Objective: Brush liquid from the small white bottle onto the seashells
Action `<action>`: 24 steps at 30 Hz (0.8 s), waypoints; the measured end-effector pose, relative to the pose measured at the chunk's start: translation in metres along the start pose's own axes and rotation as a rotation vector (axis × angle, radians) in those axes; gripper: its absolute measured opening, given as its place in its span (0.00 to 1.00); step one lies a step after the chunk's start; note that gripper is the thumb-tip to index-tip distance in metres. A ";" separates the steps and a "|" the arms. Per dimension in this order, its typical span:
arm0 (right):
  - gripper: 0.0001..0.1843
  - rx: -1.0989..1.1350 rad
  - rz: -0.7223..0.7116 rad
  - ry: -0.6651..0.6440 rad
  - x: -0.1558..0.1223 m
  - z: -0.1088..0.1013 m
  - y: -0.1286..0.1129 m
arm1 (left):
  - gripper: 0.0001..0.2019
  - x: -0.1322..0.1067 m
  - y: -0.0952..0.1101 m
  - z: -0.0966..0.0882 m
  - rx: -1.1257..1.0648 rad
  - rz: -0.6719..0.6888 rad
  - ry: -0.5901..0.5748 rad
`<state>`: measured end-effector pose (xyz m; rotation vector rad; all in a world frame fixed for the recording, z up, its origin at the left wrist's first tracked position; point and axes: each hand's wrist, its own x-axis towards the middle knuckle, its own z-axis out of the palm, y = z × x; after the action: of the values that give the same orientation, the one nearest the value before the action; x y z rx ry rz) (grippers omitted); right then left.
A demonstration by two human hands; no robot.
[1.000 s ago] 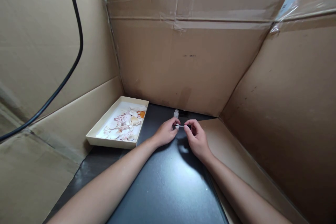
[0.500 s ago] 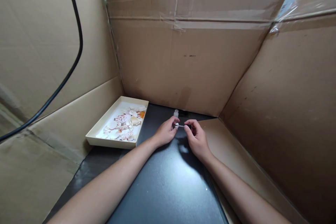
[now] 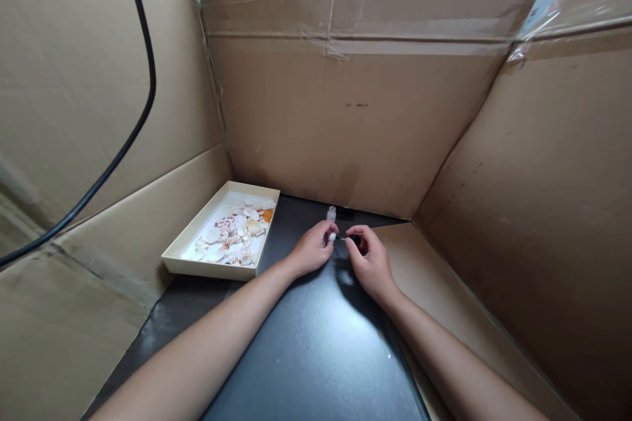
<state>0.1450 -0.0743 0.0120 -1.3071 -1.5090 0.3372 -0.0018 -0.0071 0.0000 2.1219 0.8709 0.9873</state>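
Observation:
My left hand (image 3: 311,250) is closed in a pinch on a small white shell (image 3: 332,237) above the black table (image 3: 306,348). My right hand (image 3: 368,260) is pinched on a thin brush with a dark cap (image 3: 353,239), its tip touching the shell. A tiny clear bottle (image 3: 331,214) stands open just behind my fingers, near the back cardboard wall.
A cream tray (image 3: 197,256) holding several white, pink and orange shells (image 3: 237,230) sits on the table's left. Cardboard walls (image 3: 355,118) enclose the space on three sides. A black cable (image 3: 133,125) hangs across the left wall.
My right hand has crept slightly left, bringing the brush closer against the shell. The left hand has barely moved.

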 end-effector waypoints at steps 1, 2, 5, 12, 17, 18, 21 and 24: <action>0.08 0.022 -0.004 -0.005 0.000 0.000 0.000 | 0.09 0.000 0.000 0.000 0.000 0.004 0.001; 0.09 0.044 -0.006 -0.012 0.000 0.000 -0.001 | 0.09 0.000 0.000 0.000 -0.001 0.008 0.003; 0.09 0.015 -0.006 -0.009 0.000 -0.001 0.000 | 0.10 0.000 0.000 0.000 -0.001 0.020 0.007; 0.09 0.035 -0.001 0.002 0.002 -0.002 0.003 | 0.11 0.000 0.001 -0.001 0.007 0.021 0.014; 0.07 -0.039 -0.008 0.041 0.001 -0.002 0.003 | 0.12 0.000 0.001 -0.001 0.023 0.031 0.016; 0.08 -0.006 -0.007 0.029 0.001 -0.001 0.003 | 0.11 0.000 0.001 -0.001 0.026 0.032 0.017; 0.09 0.057 -0.019 -0.014 0.001 -0.001 0.001 | 0.10 0.000 0.001 -0.002 0.033 0.028 0.018; 0.08 -0.002 -0.035 0.013 0.001 -0.001 0.001 | 0.10 0.000 0.001 -0.002 0.035 0.017 0.010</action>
<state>0.1468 -0.0735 0.0125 -1.2814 -1.5196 0.3040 -0.0028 -0.0071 0.0022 2.1590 0.8823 0.9994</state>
